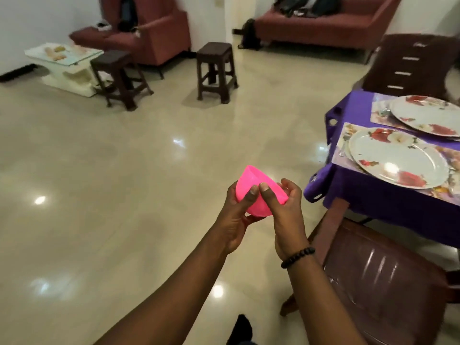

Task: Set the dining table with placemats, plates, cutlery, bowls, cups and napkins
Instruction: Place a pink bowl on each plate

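Observation:
A bright pink plastic bowl (256,192) is held above the floor, tilted with its mouth facing away from me. My left hand (236,215) grips it from below and the left, and my right hand (286,210) grips its right side. The dining table (373,195) with a purple cloth stands to the right. On it lie two floral placemats, each with a white floral plate: a near plate (395,160) and a far plate (428,114). Cutlery beside the plates is too blurred to make out.
A dark brown plastic chair (378,282) stands at the table's near side, another (410,66) at its far side. Two dark stools (216,70) (119,75), a white coffee table (67,63) and red sofas (323,23) stand across the glossy tiled floor.

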A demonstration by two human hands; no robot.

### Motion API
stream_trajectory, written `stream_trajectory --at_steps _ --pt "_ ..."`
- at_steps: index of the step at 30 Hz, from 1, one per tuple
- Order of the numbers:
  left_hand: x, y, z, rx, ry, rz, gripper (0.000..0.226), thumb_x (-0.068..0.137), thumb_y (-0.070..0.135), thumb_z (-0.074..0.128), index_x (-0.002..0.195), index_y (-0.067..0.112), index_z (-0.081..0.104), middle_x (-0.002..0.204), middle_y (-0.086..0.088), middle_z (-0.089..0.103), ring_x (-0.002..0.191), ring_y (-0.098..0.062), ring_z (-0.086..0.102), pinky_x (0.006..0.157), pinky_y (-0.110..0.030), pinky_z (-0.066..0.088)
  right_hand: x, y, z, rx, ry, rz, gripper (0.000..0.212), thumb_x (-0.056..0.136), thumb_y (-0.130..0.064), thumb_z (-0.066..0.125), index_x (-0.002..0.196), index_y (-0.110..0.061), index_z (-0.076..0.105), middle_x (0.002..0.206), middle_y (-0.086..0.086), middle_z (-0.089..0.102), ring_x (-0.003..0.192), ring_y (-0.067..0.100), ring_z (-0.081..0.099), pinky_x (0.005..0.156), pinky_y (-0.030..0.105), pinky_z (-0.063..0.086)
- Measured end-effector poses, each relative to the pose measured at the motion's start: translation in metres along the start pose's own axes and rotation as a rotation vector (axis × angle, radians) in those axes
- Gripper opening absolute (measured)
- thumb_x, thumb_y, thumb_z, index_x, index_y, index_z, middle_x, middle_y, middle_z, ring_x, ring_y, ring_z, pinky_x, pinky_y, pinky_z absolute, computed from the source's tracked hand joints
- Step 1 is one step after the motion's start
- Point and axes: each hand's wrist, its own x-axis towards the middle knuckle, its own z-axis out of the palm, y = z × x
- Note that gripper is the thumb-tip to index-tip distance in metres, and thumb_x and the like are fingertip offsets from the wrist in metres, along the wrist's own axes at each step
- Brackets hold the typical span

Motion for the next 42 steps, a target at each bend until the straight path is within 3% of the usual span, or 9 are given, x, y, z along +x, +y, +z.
stream_trajectory --at_steps 6,11,15,21,27,31,34,37,42 --pt "0.099 0.010 0.037 0.052 -0.216 -0.112 0.109 0.051 0.053 0.092 0.142 0.022 0.039 0.138 -0.006 0.056 0.121 -0.025 0.060 0.089 -0.045 0.056 0.082 -0.016 -0.021 0.009 0.225 -0.031 0.077 0.070 -0.052 0.070 0.133 -0.024 0.037 0.121 -0.014 0.049 0.108 0.001 0.053 0.085 0.018 0.046" --pt "0.184 0.007 0.067 0.059 -0.369 -0.218 0.105 0.054 0.049 0.093 0.141 0.021 0.041 0.138 -0.010 0.056 0.121 -0.029 0.060 0.093 -0.053 0.054 0.153 -0.018 -0.037 0.016 0.445 -0.030 0.082 0.070 -0.054 0.070 0.137 -0.020 0.038 0.132 0.002 0.052 0.115 0.017 0.057 0.096 0.038 0.052" --pt "0.260 0.012 0.093 0.077 -0.475 -0.324 0.105 0.052 0.046 0.094 0.140 0.021 0.043 0.136 -0.011 0.057 0.116 -0.032 0.063 0.093 -0.063 0.050 0.215 -0.033 -0.048 0.060 0.626 -0.098 0.082 0.066 -0.053 0.072 0.133 -0.026 0.034 0.125 -0.003 0.054 0.105 0.014 0.061 0.077 0.032 0.058" --pt "0.359 0.035 0.139 0.106 -0.640 -0.428 0.082 0.067 0.032 0.083 0.139 0.022 0.045 0.137 -0.008 0.056 0.119 -0.029 0.060 0.086 -0.046 0.058 0.286 -0.056 -0.064 -0.088 0.756 -0.088 0.099 0.058 -0.065 0.078 0.136 -0.028 0.031 0.133 0.001 0.048 0.116 0.017 0.055 0.089 0.030 0.052" --pt "0.412 0.022 0.166 0.075 -0.679 -0.561 0.083 0.068 0.028 0.086 0.138 0.016 0.043 0.138 -0.010 0.053 0.116 -0.028 0.062 0.080 -0.043 0.059 0.322 -0.057 -0.083 0.061 0.929 -0.085 0.083 0.067 -0.045 0.077 0.135 -0.024 0.035 0.128 0.002 0.053 0.108 0.021 0.063 0.084 0.040 0.058" --pt "0.453 0.011 0.192 0.021 -0.649 -0.616 0.079 0.071 0.031 0.084 0.137 0.015 0.044 0.137 -0.013 0.055 0.112 -0.028 0.063 0.082 -0.048 0.059 0.351 -0.060 -0.117 0.046 1.110 -0.130 0.089 0.067 -0.051 0.081 0.138 -0.026 0.034 0.134 -0.002 0.048 0.113 0.010 0.055 0.080 0.026 0.053" --pt "0.490 0.005 0.218 0.086 -0.658 -0.586 0.110 0.038 0.053 0.096 0.132 0.016 0.050 0.131 -0.010 0.059 0.115 -0.029 0.060 0.094 -0.053 0.051 0.381 -0.058 -0.157 -0.122 1.247 -0.153 0.087 0.068 -0.043 0.083 0.138 -0.026 0.033 0.136 -0.002 0.043 0.115 0.016 0.050 0.072 0.014 0.048" --pt "0.527 -0.001 0.253 0.099 -0.651 -0.570 0.112 0.028 0.056 0.096 0.125 0.018 0.055 0.131 -0.011 0.058 0.115 -0.029 0.058 0.098 -0.052 0.047 0.419 -0.051 -0.205 -0.261 1.310 -0.117 0.094 0.064 -0.042 0.086 0.137 -0.026 0.030 0.139 0.003 0.040 0.124 0.025 0.044 0.094 0.037 0.047" --pt "0.570 -0.006 0.317 0.088 -0.728 -0.668 0.113 0.032 0.049 0.098 0.130 0.015 0.054 0.131 -0.015 0.056 0.117 -0.032 0.057 0.076 -0.040 0.059 0.468 -0.032 -0.274 -0.418 1.432 0.006 0.100 0.061 -0.028 0.091 0.141 -0.016 0.032 0.140 0.008 0.039 0.129 0.030 0.039 0.105 0.047 0.038"
